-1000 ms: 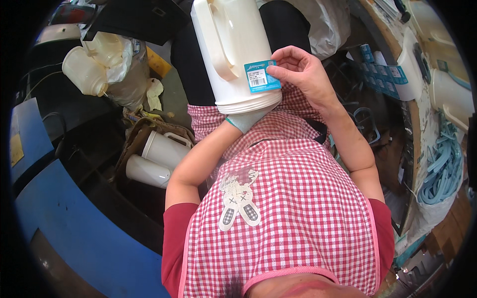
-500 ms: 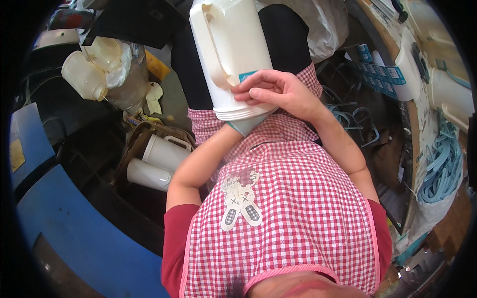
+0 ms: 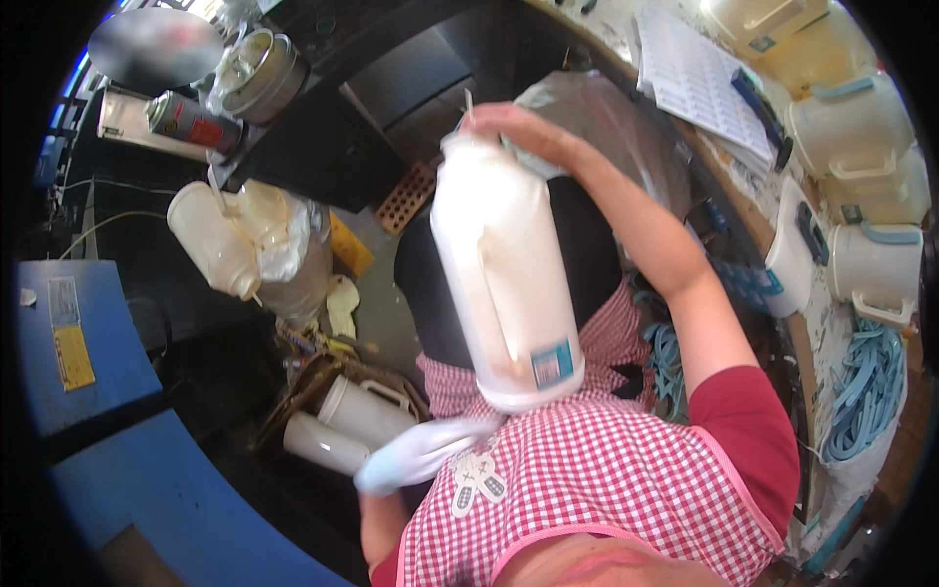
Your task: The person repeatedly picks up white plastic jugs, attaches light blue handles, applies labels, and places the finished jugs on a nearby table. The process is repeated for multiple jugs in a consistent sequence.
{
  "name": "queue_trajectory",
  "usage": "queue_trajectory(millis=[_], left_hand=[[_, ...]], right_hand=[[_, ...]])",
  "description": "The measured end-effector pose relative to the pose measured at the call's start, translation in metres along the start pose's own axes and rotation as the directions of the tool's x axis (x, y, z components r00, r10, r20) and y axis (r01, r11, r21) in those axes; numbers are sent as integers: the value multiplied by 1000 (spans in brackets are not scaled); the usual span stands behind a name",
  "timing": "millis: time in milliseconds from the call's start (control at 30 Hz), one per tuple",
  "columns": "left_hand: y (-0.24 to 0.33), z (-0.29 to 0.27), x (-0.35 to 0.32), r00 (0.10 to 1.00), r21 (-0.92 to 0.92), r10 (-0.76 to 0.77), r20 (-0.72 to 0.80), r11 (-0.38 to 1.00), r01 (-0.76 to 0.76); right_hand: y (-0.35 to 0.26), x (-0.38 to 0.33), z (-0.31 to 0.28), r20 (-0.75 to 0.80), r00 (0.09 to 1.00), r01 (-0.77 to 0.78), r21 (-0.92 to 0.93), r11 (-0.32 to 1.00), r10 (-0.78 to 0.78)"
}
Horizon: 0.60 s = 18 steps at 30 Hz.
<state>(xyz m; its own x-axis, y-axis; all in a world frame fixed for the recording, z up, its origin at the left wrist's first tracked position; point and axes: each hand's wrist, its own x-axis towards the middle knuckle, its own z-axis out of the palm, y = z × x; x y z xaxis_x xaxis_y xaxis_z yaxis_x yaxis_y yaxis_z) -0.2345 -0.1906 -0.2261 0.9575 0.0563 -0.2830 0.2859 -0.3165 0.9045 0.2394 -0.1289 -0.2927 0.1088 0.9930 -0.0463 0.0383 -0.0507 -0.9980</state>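
Note:
A large white plastic jug (image 3: 514, 284) stretches across my lap, its long handle along the upper side. The end nearest me is wide and carries a small teal label (image 3: 553, 364); the far end narrows to a neck with a thin strip sticking up. My bare right hand (image 3: 514, 129) is wrapped over that neck, fingers partly hidden behind it. Down at the left of the wide end is my left hand (image 3: 425, 452) in a pale glove, blurred, fingers stretched toward the jug and nothing visible in them. Whether the fingertips touch it I cannot tell.
Two white jugs (image 3: 367, 416) lie in a box at my left, beside blue machine panels (image 3: 108, 499). Translucent jug-shaped pieces (image 3: 220, 240) top a bag beyond. On the right, a worktable holds paper sheets (image 3: 699, 88), finished jugs (image 3: 849, 127) and blue strips (image 3: 866, 391).
My right hand has gone from the jug's near end to the neck at its far end. My gloved left hand has come away from the near end, toward the left. The view has shifted.

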Motion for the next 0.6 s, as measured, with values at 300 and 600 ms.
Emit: queue_trajectory(millis=[300,600], left_hand=[[22,-156,210,934,-801,-156,-322,571,-181],[69,-117,243,912,-745,-188,-365,646,-165]], right_hand=[[-109,-20,56,244,963,197,-327,924,-119],[-118,-54,31,161,987,29,-153,988,-4]])
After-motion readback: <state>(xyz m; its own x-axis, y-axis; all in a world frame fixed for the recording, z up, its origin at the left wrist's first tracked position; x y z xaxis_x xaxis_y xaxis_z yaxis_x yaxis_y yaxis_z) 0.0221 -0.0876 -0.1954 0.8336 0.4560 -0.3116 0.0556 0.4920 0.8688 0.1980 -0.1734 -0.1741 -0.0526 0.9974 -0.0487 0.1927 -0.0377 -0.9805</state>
